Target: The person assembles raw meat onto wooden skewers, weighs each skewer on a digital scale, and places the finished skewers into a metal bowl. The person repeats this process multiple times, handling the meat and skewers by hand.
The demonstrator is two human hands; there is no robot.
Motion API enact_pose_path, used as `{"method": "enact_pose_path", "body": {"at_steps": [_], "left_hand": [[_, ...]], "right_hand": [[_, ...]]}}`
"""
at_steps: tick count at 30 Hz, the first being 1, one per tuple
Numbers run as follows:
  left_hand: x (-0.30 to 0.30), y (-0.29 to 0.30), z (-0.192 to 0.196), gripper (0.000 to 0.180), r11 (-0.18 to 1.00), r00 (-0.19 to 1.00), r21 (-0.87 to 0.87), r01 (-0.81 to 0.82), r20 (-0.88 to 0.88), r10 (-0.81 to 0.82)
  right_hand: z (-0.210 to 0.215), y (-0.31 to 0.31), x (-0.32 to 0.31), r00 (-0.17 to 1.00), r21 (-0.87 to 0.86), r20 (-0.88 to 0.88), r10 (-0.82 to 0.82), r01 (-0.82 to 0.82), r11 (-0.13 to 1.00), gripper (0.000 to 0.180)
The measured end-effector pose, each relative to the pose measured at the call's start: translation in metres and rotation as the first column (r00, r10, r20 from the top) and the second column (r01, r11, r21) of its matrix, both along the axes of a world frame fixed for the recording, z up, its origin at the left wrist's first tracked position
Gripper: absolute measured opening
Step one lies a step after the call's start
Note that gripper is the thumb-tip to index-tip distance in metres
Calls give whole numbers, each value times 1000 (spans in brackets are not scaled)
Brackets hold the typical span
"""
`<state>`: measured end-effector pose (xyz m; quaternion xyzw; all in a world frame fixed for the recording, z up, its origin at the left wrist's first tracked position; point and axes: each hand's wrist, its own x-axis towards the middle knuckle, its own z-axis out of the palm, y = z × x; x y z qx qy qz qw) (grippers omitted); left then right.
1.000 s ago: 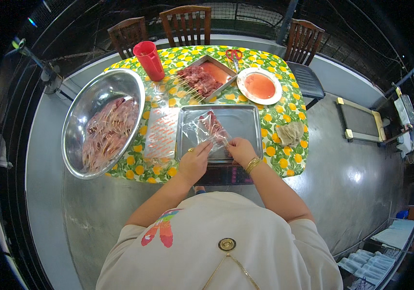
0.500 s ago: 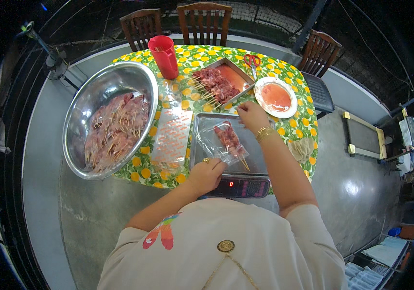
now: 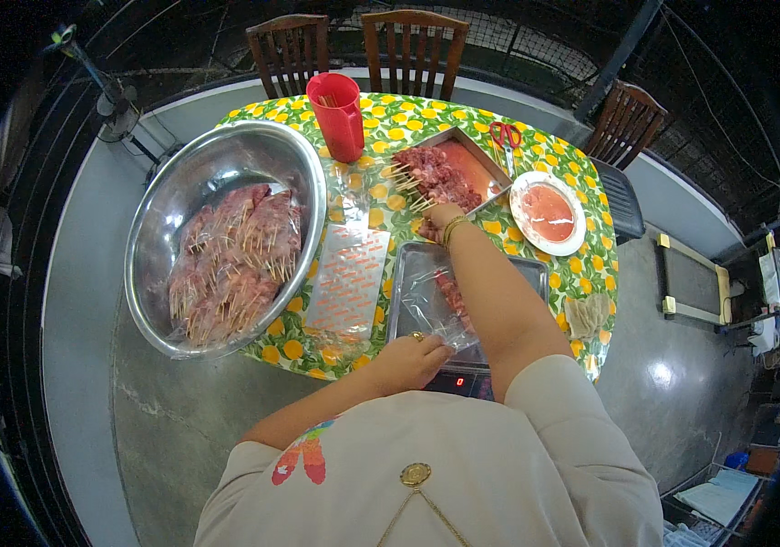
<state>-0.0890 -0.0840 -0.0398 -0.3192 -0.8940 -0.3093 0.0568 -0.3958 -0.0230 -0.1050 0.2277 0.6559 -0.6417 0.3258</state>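
Observation:
My left hand (image 3: 415,360) pinches the open edge of a clear plastic bag (image 3: 422,296) lying on a metal tray (image 3: 395,314) on top of a digital scale (image 3: 456,384). Skewered raw meat (image 3: 450,294) lies in the bag, partly covered by my right forearm. My right hand (image 3: 443,217) reaches to the stick ends of the meat skewers (image 3: 436,178) heaped in a shallow metal pan (image 3: 478,167). Its fingers are closed on a meat skewer (image 3: 429,231), whose meat shows just below them; the fingertips are partly hidden.
A big steel basin (image 3: 315,205) of bagged skewers stands at the left. Flat printed plastic bags (image 3: 350,283) lie beside the scale. Farther back are a red pitcher (image 3: 339,123) and red-handled scissors (image 3: 506,139). A white plate (image 3: 574,232) with red liquid and a crumpled cloth (image 3: 588,315) sit at right.
My right hand has moved from above the scale tray forward to the pan and closed on a meat skewer. My left hand still holds the bag. The whole view has shifted slightly.

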Motion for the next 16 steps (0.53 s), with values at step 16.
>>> {"method": "enact_pose_path", "body": {"at_steps": [16], "left_hand": [[-6, -10, -4, 34, 994, 994, -22, 111, -20, -111]], "right_hand": [[-53, 16, -44, 905, 120, 178, 387, -411, 904, 22]]}}
